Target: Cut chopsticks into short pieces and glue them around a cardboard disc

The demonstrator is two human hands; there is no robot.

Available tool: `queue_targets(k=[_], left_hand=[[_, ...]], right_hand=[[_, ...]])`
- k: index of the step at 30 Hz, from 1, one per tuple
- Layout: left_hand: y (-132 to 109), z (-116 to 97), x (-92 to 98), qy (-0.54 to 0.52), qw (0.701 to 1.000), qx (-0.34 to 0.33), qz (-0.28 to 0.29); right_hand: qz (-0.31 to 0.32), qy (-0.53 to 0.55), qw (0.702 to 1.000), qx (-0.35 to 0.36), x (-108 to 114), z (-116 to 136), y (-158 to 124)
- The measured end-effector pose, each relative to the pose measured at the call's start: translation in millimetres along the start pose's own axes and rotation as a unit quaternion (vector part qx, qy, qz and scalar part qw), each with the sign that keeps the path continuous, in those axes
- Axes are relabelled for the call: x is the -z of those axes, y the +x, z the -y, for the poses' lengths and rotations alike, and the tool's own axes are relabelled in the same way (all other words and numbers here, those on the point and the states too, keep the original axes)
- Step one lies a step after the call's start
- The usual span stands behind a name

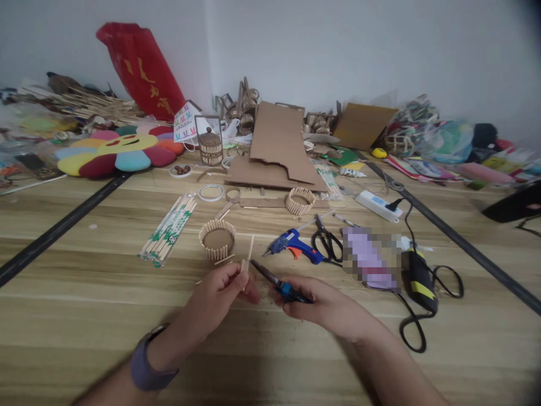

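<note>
My left hand [220, 296] pinches a short wooden stick [245, 269] held upright above the wooden floor. My right hand [325, 304] grips a dark pen-shaped tool with a blue collar [276, 282], its tip pointing up-left toward the stick. Just beyond my hands stands a small round basket of sticks with a cardboard bottom [217, 239]. A loose stick [251, 246] lies beside it.
A blue glue gun [293, 245], black scissors [326, 241] and a black-and-yellow tool with a cord [420, 279] lie to the right. Packs of chopsticks [169, 228] lie left. Farther back are a second stick ring [300, 201], cardboard sheets [276, 149], a power strip [377, 204] and a flower cushion [116, 151].
</note>
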State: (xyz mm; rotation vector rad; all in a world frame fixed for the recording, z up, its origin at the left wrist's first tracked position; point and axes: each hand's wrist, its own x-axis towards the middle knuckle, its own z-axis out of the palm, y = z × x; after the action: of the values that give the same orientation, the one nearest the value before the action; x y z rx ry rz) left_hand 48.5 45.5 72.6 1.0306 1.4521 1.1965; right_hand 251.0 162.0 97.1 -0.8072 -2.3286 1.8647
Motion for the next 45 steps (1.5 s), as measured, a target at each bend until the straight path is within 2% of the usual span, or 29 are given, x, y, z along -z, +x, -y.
queue_targets(k=[4, 13, 20, 27, 37, 45], left_hand=[[0, -1, 0.3, -0.005, 1.000, 0.003, 0.026], [-1, -2, 3.9, -0.007, 0.999, 0.023, 0.026], [-2, -2, -2.4, 0.008, 0.996, 0.015, 0.085], [-4, 0, -9.2, -0.022, 0.991, 0.014, 0.131], [-6, 0, -11.6, -0.035, 0.990, 0.012, 0.133], [-5, 3, -10.5, -0.015, 0.991, 0.005, 0.136]], right_hand=[[0.012, 0.011, 1.000, -0.016, -3, -1, 1], [0.018, -0.031, 0.998, -0.042, 4, 0, -1], [0.025, -0.028, 0.999, -0.022, -1, -1, 2], [0.032, 0.026, 0.999, -0.029, -6, -2, 3], [0.038, 0.072, 0.996, -0.038, -8, -3, 3], [0.034, 0.057, 0.997, -0.031, -8, -3, 2]])
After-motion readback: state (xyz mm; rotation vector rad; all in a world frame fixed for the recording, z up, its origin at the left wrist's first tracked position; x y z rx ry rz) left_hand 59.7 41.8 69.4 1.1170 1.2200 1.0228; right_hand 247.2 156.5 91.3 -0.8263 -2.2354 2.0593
